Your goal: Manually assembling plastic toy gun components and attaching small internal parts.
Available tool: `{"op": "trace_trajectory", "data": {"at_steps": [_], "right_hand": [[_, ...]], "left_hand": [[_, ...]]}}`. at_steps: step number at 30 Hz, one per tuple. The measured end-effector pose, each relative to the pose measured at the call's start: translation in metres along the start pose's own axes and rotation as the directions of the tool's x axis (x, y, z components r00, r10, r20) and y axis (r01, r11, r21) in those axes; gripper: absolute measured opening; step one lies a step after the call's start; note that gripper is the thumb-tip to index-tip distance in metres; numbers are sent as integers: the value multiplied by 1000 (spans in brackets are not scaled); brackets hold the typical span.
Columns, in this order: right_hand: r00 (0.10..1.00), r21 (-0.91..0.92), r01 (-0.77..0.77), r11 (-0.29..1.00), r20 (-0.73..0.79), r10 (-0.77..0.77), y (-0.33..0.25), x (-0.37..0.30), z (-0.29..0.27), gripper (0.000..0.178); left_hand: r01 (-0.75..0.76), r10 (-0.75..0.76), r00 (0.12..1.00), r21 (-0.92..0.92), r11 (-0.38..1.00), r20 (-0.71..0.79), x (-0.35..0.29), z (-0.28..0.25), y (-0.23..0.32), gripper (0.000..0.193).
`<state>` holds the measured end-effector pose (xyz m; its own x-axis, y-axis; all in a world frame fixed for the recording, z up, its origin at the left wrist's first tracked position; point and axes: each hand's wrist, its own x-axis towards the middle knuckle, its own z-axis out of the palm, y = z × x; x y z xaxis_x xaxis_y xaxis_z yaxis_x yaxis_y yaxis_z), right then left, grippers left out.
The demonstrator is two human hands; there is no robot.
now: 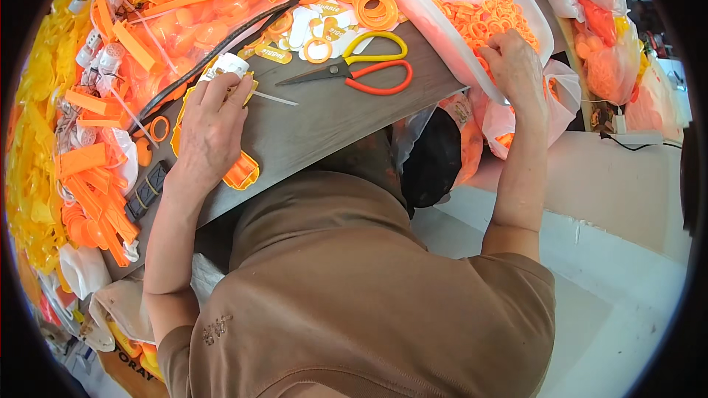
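My left hand [210, 129] is closed around an orange-and-yellow plastic toy housing [242, 172] on the grey tabletop. A white round part [231, 64] sticks out past my fingertips at its far end, and a thin white strip [276, 98] lies beside it. On the right, my right hand [514, 66] reaches over the rim of a translucent bin [543, 43]. Its fingers are drawn together among small orange rings [483, 21]; whatever they pinch is hidden. Between my hands lie scissors [346, 70] with one yellow and one red handle loop.
Orange plastic parts [92, 158] and white wired units [110, 59] are heaped at the left, beside a black cord [221, 55]. Larger orange rings [375, 6] and printed stickers [306, 29] lie beyond the scissors. A plastic bag [564, 92] stands against the bin.
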<state>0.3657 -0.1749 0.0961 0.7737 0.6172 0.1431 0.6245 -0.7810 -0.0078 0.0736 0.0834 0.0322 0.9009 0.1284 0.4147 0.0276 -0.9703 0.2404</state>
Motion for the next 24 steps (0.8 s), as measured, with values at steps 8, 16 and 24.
{"op": "trace_trajectory", "data": {"at_steps": [8,16,24], "right_hand": [[916,606,210,768,-397,62,4,8,-9,14],[612,602,734,314,-386,-690,-173,-65,19,21],[703,988,155,11,-103,-704,-205,-88,46,17]], "left_hand": [[49,-76,962,-108,993,-263,-3,-34,9,30],[382,-525,840,-836,394,137,-28,-37,66,22],[395,-598,763,-909,131,245,-62,-35,40,12]]}}
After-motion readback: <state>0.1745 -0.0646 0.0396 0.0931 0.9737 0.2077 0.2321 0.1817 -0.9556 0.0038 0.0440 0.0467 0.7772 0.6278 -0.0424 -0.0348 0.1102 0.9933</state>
